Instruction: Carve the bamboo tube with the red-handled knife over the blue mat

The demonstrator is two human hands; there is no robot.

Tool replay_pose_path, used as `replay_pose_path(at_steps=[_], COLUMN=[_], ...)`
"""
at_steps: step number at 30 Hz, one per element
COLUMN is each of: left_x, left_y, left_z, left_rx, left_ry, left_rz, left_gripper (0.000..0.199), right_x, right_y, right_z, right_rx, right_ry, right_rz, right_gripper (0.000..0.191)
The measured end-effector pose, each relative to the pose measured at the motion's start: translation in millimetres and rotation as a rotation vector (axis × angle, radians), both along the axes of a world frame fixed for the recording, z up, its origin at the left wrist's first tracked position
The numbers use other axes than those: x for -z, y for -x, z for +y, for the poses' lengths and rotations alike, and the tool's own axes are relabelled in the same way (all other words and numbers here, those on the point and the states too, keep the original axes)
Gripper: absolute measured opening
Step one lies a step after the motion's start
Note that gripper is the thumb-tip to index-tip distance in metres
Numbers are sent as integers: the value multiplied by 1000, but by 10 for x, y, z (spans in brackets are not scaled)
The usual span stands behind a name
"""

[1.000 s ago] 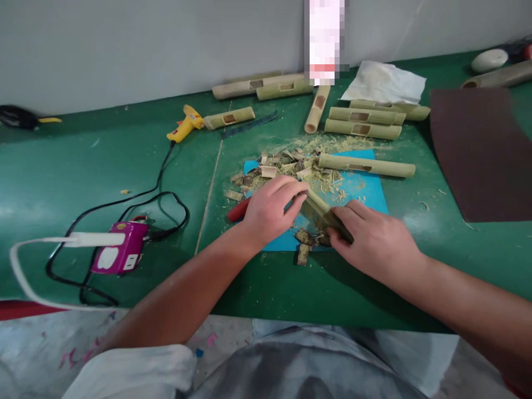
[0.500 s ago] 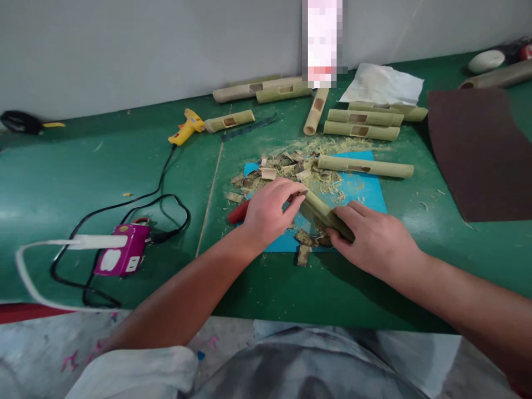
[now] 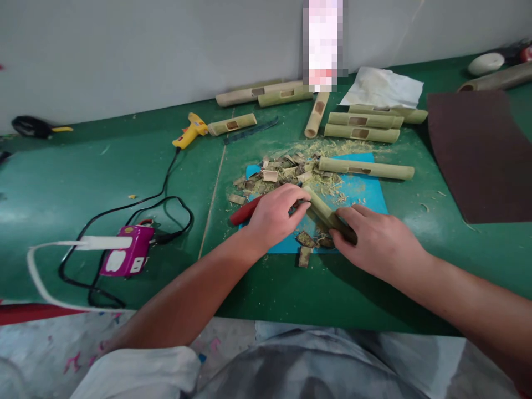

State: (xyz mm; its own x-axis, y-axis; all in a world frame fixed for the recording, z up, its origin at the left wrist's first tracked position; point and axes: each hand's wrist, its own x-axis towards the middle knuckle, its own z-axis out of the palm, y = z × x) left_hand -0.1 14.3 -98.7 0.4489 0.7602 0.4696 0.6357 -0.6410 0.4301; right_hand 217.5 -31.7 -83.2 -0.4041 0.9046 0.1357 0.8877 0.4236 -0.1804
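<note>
A green bamboo tube (image 3: 320, 205) lies slanted between my two hands, over a blue sheet (image 3: 361, 194). My left hand (image 3: 276, 216) is closed at its far end, the fingertips pinched there; whether something small is also between them I cannot tell. My right hand (image 3: 380, 235) grips the near end from the right side. A red handle (image 3: 246, 211) shows beside my left hand, its other end hidden. Bamboo chips (image 3: 270, 175) and shavings are heaped beyond my left hand, with a few more pieces (image 3: 305, 256) close to me. Another bamboo tube (image 3: 386, 170) with a cut opening rests behind.
Several notched bamboo tubes (image 3: 361, 133) lie at the back of the green table (image 3: 233, 288). To the left are a yellow glue gun (image 3: 190, 133) and a purple power box (image 3: 128, 250) with looped cables. A dark brown sheet (image 3: 484, 158) lies right; white paper (image 3: 380, 88) covers some tubes.
The whole view has shifted slightly. My left hand has moved a little at the tube's far end, while my right hand keeps its grip.
</note>
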Motion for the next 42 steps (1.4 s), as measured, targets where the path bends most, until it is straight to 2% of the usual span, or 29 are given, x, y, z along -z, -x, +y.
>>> replay_pose_path(at_steps=[9,19,31,37,42], left_x=[-8,-30,-101,-96,-97], left_y=[34,79,161,173,194], left_z=[31,55,5,-4,17], left_rx=[-149,-108,107,124,191], left_ry=[14,38,71,81,29], left_rz=[-61,-120,-75,-24,-27], left_gripper=[8,11,13,11,10], right_x=[-9,-34,6,12,89], right_y=[0,-61,-152,-129,-132], right_z=[5,90,193,242,331], right_rx=[-6,-59,-28,-134,-243], right_ry=[-6,-124,-141,-77,-8], right_rz=[3,-27,-66,103,225], right_gripper=[23,19,23,26,27])
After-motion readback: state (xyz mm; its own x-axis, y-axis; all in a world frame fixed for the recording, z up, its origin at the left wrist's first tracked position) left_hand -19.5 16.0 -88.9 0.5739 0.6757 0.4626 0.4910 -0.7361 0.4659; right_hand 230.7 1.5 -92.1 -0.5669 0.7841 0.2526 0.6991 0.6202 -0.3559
